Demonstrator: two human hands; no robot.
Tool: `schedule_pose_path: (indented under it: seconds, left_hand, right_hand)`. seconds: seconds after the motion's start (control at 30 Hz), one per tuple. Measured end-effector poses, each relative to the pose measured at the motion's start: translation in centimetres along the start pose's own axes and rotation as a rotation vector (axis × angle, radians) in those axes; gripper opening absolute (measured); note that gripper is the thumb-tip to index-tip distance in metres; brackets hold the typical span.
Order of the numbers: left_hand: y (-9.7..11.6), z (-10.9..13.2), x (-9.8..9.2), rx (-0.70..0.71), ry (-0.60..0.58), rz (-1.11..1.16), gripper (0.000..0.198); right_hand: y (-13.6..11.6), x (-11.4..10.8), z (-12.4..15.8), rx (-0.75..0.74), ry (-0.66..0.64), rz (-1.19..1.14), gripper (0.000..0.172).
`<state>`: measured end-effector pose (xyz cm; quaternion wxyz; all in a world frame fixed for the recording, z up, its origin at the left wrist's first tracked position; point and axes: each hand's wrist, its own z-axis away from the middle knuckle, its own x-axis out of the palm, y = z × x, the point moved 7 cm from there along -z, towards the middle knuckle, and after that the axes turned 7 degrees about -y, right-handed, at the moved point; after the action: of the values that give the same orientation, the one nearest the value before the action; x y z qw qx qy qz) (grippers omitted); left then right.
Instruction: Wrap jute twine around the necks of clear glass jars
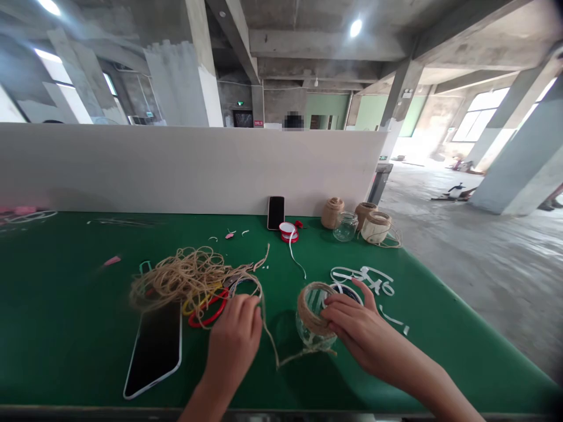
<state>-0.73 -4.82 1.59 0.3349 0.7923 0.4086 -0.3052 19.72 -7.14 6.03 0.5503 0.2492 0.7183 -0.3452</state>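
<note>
A glass jar (308, 337) stands tilted on the table, its neck wrapped in brown jute twine (314, 324). My right hand (356, 328) grips it at the neck from the right, some fingers over the rim, one finger raised. From near the jar's base a loose strand of twine (278, 357) runs left and up past my left hand (235, 331). That hand is closed, fingers curled on what looks like the twine; the fingertips are partly hidden. Just beyond it lies a tangled twine heap (185, 272), with red-handled scissors (209, 316) partly under it.
A phone (153, 351) lies front left; another phone (276, 213) leans on the white partition (197, 170). Ribbon spools (288, 232) sit mid-back. Twine-wrapped jars (333, 213) and a bare glass jar (346, 227) stand back right. White strips (373, 281) lie right on the green table (413, 363).
</note>
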Motion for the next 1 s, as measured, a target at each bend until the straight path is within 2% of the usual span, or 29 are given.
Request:
schedule_pose_path:
  seconds: [0.07,0.13,0.23,0.3,0.4,0.57,0.67,0.83,1.0]
  left_hand:
    - [3.2,1.1,-0.3,0.120,0.110,-0.047,0.020]
    - [5.6,2.1,0.1,0.217,0.139,0.009,0.021]
    - [8.6,3.2,2.1,0.368,0.007,0.065,0.022]
    - [9.6,3.5,3.2,0.369,-0.030,0.035,0.021]
    - [9.6,3.5,4.5,0.287,-0.056,0.050,0.017]
    - [8.3,3.2,5.8,0.173,-0.266,0.271,0.019]
    - [8.0,2.4,5.2,0.150,-0.318,0.327,0.019]
    - [8.0,-0.9,3.2,0.214,-0.268,0.267,0.017]
    - [7.3,-3.8,3.0,0.263,-0.284,0.221,0.014]
  right_hand:
    - [0.1,0.1,0.0,0.002,-0.002,-0.008,0.026]
    - [0.1,0.2,-0.1,0.001,0.005,-0.017,0.026]
    - [0.2,0.2,-0.1,0.003,0.005,-0.025,0.024]
    - [0.2,0.2,-0.1,-0.002,0.008,-0.027,0.024]
    - [0.4,0.2,-0.1,-0.001,0.016,-0.034,0.024]
    - [0.8,0.5,-0.2,0.000,-0.065,-0.082,0.022]
    - [1.4,0.5,-0.8,0.005,-0.085,-0.124,0.021]
    - [3.2,0.2,-3.0,0.010,-0.089,-0.224,0.027]
    - [5.0,1.1,-4.9,0.023,-0.142,-0.438,0.032]
